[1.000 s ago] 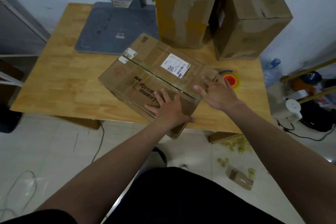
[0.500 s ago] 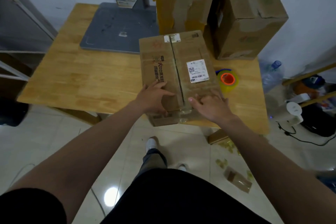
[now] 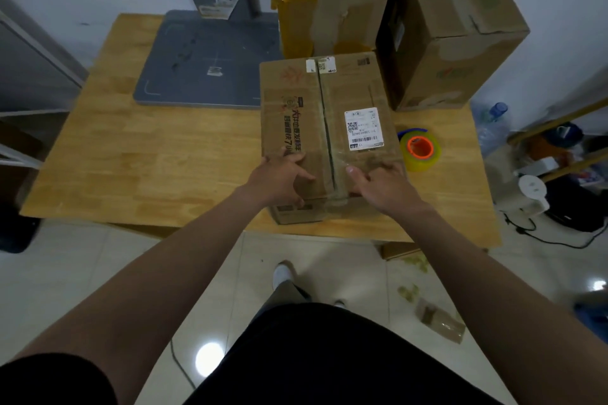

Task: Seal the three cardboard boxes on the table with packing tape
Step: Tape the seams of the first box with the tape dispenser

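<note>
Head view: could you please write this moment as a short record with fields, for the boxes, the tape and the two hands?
near box: lies at the front edge of the table, flaps closed, seam pointing toward the person
left hand: rests flat on the left flap
right hand: rests flat on the right flap
tape roll: on the table, right of the near box, untouched
back left box: upright, yellow tape on it
back right box: upright, beside it
</note>
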`<state>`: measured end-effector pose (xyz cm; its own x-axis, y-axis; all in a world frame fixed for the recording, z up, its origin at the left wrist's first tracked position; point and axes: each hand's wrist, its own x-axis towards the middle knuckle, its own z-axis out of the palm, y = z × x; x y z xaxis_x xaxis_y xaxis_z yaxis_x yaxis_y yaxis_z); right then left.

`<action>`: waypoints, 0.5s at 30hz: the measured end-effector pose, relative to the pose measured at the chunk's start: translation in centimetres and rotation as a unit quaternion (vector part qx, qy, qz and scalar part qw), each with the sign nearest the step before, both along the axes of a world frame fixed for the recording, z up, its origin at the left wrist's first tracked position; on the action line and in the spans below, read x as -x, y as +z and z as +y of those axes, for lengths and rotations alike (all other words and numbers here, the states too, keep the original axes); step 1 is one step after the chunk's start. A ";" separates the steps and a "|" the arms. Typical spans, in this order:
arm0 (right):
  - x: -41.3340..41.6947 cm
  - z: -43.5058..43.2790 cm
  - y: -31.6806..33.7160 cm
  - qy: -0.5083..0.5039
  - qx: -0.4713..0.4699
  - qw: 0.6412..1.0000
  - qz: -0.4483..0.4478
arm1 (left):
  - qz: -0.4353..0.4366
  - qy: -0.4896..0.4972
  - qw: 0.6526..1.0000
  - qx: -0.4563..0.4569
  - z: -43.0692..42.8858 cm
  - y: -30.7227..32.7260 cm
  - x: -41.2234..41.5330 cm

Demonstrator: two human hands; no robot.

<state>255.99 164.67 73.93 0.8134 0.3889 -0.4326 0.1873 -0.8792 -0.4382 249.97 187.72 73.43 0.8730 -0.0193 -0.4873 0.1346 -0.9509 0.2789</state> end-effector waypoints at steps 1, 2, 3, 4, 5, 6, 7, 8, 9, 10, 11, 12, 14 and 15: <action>-0.3 0.2 0.3 0.004 0.009 1.000 -0.007 | -0.003 -0.003 1.000 -0.006 0.0 0.1 -0.2; -0.8 0.5 0.2 0.007 0.014 1.000 -0.012 | -0.001 -0.005 1.000 -0.011 -0.1 0.3 -0.5; -1.1 0.7 0.1 0.009 0.020 1.000 -0.020 | 0.008 -0.009 1.000 -0.012 -0.1 0.6 -1.0; -1.3 0.9 -0.2 0.003 0.020 0.999 -0.025 | 0.023 -0.012 1.000 -0.009 -0.1 0.8 -1.6; -1.6 0.9 -0.5 -0.005 0.017 0.999 -0.038 | 0.036 -0.017 0.999 -0.007 -0.2 1.1 -2.2; -1.9 0.9 -0.7 -0.020 0.004 0.999 -0.047 | 0.041 -0.022 0.999 -0.006 -0.3 1.3 -2.9; -2.0 0.8 -0.7 -0.030 -0.014 0.998 -0.053 | 0.036 -0.023 0.999 -0.004 -0.5 1.6 -3.6; -2.3 0.5 -0.4 -0.041 -0.028 0.997 -0.056 | 0.021 -0.017 1.000 0.002 -0.8 1.8 -4.2; -2.5 0.1 0.1 -0.058 -0.036 0.996 -0.057 | 0.005 -0.005 1.000 0.015 -1.1 2.0 -4.8; -3.0 -0.4 0.6 -0.084 -0.039 0.994 -0.060 | -0.006 0.012 0.999 0.032 -1.4 2.1 -5.4; -3.5 -1.1 1.1 -0.110 -0.038 0.991 -0.066 | -0.013 0.029 0.998 0.049 -1.8 2.3 -5.9; -4.2 -1.9 1.5 -0.135 -0.038 0.988 -0.071 | -0.019 0.045 0.997 0.063 -2.3 2.4 -6.4; -6.0 -3.4 1.9 -0.162 -0.039 0.982 -0.093 | -0.035 0.070 0.994 0.076 -3.5 2.5 -7.5; -7.1 -4.2 1.9 -0.168 -0.040 0.980 -0.101 | -0.044 0.082 0.993 0.078 -4.3 2.5 -8.0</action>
<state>263.07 160.46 75.87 0.9671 0.1107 -0.2290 -0.0171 -0.8700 -0.4928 258.01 183.46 75.90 0.9098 0.0581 -0.4109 0.2532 -0.8622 0.4387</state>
